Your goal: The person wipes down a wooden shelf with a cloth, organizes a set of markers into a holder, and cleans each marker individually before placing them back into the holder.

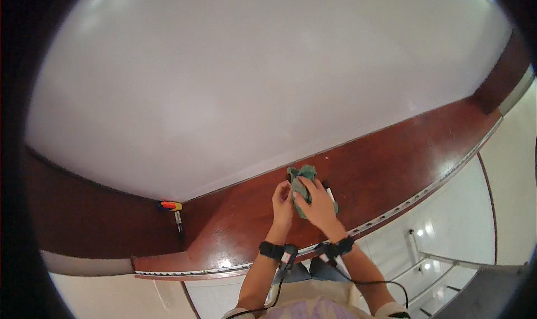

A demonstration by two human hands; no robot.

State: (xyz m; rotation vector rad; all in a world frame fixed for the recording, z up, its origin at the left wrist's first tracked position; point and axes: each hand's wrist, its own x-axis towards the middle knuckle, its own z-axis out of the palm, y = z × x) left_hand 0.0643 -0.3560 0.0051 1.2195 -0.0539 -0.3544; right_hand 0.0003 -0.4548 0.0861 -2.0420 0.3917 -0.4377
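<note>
A crumpled green cloth is bunched up between my two hands above a reddish-brown wooden ledge. My right hand grips it from the right, thumb and fingers spread over the folds. At its left edge, the curled fingers and thumb of my left hand pinch the fabric. Whether something small is also inside the folds is hidden. A white marker with a black end lies just right of my right hand, partly covered by it. A lower fold of the cloth hangs beneath my right palm.
Behind the ledge rises a large pale glossy board. In the left corner sit a red, yellow and blue object and a marker. A metal strip with slots edges the ledge. A white metal frame stands lower right. Cables trail from my wristbands.
</note>
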